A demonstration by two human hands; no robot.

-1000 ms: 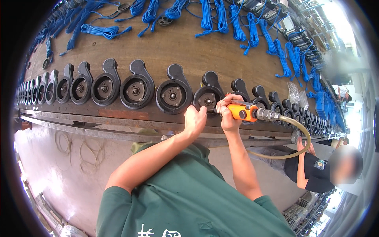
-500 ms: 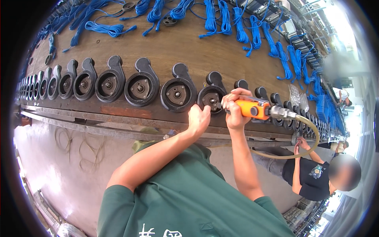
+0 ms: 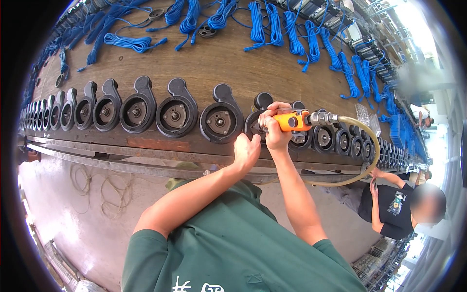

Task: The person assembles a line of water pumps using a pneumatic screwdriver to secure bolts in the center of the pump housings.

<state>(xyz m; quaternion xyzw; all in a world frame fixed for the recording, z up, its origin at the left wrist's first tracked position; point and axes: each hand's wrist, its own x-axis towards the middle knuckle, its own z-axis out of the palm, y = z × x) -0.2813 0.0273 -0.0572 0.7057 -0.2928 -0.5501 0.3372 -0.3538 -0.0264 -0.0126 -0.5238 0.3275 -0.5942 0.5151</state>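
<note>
My right hand (image 3: 276,135) is wrapped round an orange pneumatic screwdriver (image 3: 292,121), which lies almost level. Its nose points left into a round black housing (image 3: 263,100) with a knob-shaped upper end; my fingers hide the tip and most of that housing. A yellowish air hose (image 3: 372,141) loops from the tool's metal coupling. Against the lower rim of the same housing rests my left hand (image 3: 246,152), its fingers curled closed; what they hold, if anything, is hidden. Just to the left stands a matching housing (image 3: 220,121) with a metal plate and central shaft showing.
Similar housings (image 3: 176,116) line the near edge of the brown worktable (image 3: 160,61) both ways. Bundles of blue cord (image 3: 257,27) lie along its far side. A metal rail (image 3: 112,160) runs along the front. Another person (image 3: 389,204) works at the right; loose hose (image 3: 114,194) lies on the floor.
The screwdriver and my right hand have shifted left, closer to my left hand. The row of housings sits slightly lower and to the right in view. The other person's arms have moved.
</note>
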